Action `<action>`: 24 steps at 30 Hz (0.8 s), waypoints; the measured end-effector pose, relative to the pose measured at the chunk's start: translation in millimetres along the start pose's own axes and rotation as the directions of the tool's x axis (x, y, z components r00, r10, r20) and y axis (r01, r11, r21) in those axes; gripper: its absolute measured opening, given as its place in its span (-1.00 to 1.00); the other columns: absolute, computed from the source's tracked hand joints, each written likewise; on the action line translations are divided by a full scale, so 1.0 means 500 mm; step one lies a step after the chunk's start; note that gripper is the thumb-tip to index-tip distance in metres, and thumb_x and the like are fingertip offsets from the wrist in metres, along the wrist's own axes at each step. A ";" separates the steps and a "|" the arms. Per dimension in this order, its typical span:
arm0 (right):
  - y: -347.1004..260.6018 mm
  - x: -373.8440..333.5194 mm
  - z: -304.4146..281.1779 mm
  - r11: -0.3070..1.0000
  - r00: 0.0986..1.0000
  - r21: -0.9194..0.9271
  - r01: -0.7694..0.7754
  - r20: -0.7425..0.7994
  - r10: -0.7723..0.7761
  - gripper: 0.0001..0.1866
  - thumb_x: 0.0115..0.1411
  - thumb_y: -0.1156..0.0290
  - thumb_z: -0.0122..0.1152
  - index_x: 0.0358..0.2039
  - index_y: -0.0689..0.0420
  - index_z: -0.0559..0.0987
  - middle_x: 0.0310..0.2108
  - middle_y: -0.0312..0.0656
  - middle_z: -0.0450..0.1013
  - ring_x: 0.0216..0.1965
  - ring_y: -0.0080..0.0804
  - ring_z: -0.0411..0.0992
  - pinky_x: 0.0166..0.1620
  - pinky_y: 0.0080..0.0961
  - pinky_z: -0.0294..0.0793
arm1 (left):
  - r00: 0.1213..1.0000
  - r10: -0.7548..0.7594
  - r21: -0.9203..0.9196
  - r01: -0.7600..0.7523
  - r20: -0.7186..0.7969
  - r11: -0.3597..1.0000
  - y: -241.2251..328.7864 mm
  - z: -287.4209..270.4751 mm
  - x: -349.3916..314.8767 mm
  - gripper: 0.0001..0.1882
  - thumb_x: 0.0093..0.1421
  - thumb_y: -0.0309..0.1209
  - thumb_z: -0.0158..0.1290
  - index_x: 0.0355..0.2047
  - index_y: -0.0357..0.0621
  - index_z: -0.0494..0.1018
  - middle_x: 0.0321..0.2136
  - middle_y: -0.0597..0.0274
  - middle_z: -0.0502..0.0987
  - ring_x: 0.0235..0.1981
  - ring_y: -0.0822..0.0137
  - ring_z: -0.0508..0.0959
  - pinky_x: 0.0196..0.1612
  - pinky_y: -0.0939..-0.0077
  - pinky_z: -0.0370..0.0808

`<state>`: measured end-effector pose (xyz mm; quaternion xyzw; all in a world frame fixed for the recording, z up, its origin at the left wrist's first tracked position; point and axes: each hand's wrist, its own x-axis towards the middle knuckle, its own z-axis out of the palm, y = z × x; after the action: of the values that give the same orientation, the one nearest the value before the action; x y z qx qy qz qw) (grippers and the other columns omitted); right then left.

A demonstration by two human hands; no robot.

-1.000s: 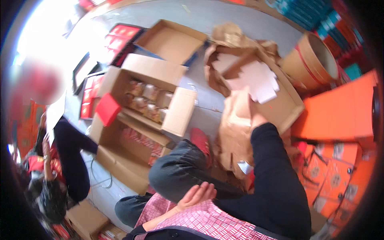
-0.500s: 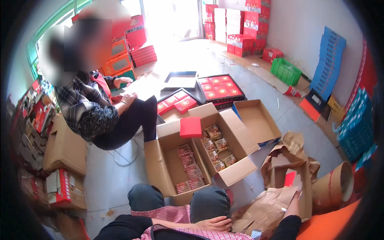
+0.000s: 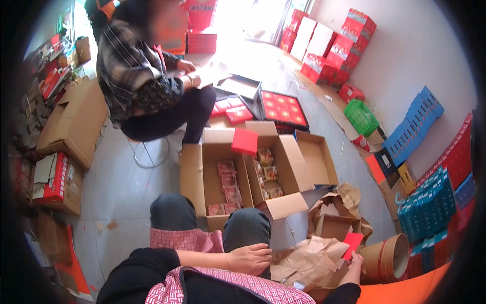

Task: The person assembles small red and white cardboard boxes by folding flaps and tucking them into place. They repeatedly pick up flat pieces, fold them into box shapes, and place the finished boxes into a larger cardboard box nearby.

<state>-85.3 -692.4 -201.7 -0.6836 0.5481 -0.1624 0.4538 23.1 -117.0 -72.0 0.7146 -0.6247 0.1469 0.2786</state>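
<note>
My left hand [image 3: 250,260] rests on my right knee [image 3: 248,229], fingers laid flat with nothing in them. At the lower right, my right hand [image 3: 356,263] grips a flat red card [image 3: 353,242] by its near edge, above a carton lined with crumpled brown paper [image 3: 311,261]. Before my knees stand two open cartons side by side. In the left carton [image 3: 206,180] lie several pink-wrapped packets [image 3: 227,175]; the right carton [image 3: 289,161] holds several brownish packets [image 3: 271,173]. A small red box [image 3: 245,141] sits across their shared rim.
Another person [image 3: 147,86] sits at the left, hands on something pale. Beyond the cartons is a black tray of red boxes [image 3: 284,108]. A cardboard tub [image 3: 394,257], teal boxes [image 3: 425,205] and a green crate [image 3: 361,116] stand at the right. Cartons [image 3: 76,124] line the left.
My view has tilted and shifted. My right hand has raised the red card from the paper-lined carton, so it shows more fully. My left hand stays on the knee.
</note>
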 end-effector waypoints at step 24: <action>-0.370 -0.954 0.312 0.111 -0.465 0.731 0.673 0.535 -0.706 -0.84 -0.03 0.53 0.23 -0.40 0.21 0.47 -0.35 -0.13 0.51 -0.37 -0.22 0.51 -0.32 -0.42 0.52 | 0.154 -0.983 -0.985 0.155 0.095 -0.071 -0.077 -0.203 -0.259 -0.19 -0.05 -0.77 -0.11 0.29 -0.15 0.07 0.19 0.05 0.19 0.18 0.25 0.25 0.20 0.44 0.23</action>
<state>-27.1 -197.8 -6.4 -0.7992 -0.4181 -0.0278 0.4309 51.9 49.4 -71.0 0.5133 0.0561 -0.1027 0.8502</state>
